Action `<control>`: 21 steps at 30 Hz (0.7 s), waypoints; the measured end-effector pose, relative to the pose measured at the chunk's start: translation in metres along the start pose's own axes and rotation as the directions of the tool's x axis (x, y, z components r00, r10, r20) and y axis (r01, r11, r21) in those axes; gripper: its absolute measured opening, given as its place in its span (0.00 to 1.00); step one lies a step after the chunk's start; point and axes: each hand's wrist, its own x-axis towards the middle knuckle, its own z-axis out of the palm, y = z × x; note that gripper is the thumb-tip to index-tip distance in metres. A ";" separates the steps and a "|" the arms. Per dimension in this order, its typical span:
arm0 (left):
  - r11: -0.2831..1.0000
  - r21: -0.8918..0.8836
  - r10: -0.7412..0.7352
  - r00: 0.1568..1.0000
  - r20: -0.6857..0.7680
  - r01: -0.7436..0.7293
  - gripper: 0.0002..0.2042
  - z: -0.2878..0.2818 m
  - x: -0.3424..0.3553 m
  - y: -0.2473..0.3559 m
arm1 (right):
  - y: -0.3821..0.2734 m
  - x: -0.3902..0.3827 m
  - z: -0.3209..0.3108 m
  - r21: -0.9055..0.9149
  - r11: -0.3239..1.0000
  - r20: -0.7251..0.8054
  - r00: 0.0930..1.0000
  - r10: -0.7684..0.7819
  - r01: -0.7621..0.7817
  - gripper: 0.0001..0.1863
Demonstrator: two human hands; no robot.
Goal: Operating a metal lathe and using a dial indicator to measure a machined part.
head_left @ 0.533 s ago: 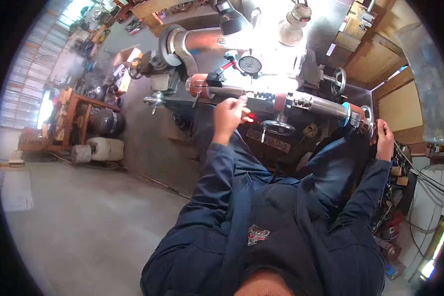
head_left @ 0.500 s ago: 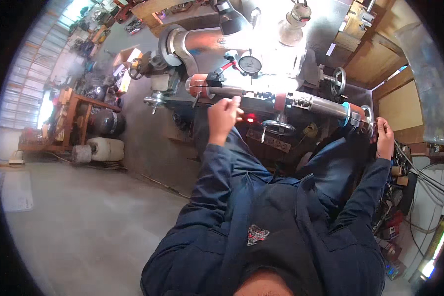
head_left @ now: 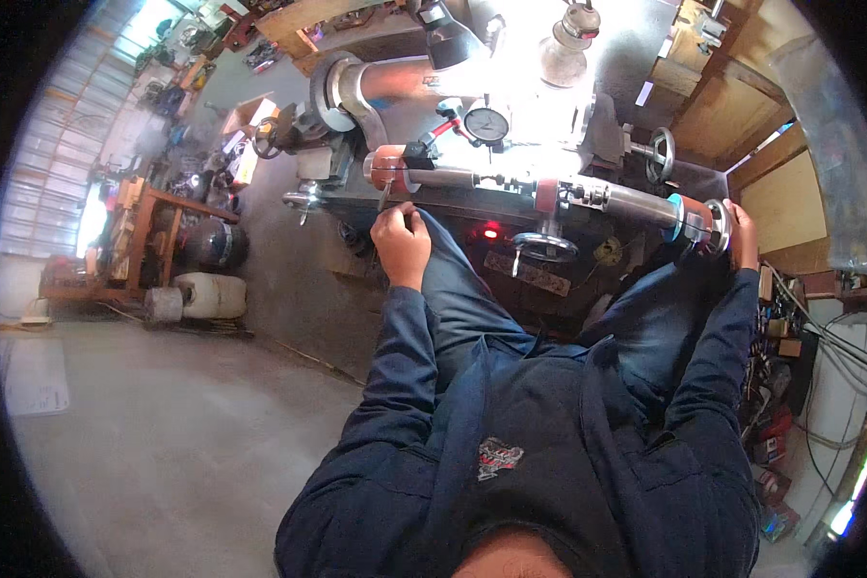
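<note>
My left hand [head_left: 400,246] is closed at a small metal lever [head_left: 384,196] below the left orange collar [head_left: 389,164]. My right hand [head_left: 740,231] grips the silver handwheel [head_left: 718,231] at the right end, its fingers partly hidden. A horizontal steel shaft [head_left: 639,206] runs between the collars, with small fittings at its middle. Below the central red block [head_left: 546,196] is another handwheel [head_left: 544,246]. A dial gauge [head_left: 485,124] on a red arm stands above the shaft, near a black mount [head_left: 420,155]. A red light [head_left: 490,233] glows underneath.
A large machine cylinder [head_left: 395,82] and bright work light fill the back. Another handwheel [head_left: 659,154] is behind the shaft. Wooden panels [head_left: 761,183] and cables [head_left: 824,352] are at the right. A wooden stand [head_left: 125,241] and white container [head_left: 212,294] sit on the left.
My left hand has moved left and down from the middle of the shaft to the lever. My right hand has moved upward along the right handwheel.
</note>
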 end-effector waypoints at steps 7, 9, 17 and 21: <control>1.000 0.017 0.005 1.000 0.006 -0.005 0.07 -0.001 0.001 0.005 | -0.002 -0.017 0.008 0.106 0.986 0.156 0.977 -0.143 0.127 0.15; 1.000 0.021 0.001 1.000 0.011 -0.001 0.08 -0.001 0.001 0.005 | -0.011 -0.026 0.008 0.211 0.967 0.262 0.962 0.081 -0.139 0.15; 1.000 0.002 0.003 1.000 0.011 -0.003 0.07 0.000 0.001 0.002 | -0.009 -0.057 -0.004 -0.016 0.974 0.317 0.922 0.221 -0.228 0.18; 1.000 0.003 -0.011 1.000 0.024 0.011 0.08 -0.001 0.001 0.002 | 0.001 -0.066 -0.016 -0.146 0.948 0.302 0.900 0.315 -0.283 0.17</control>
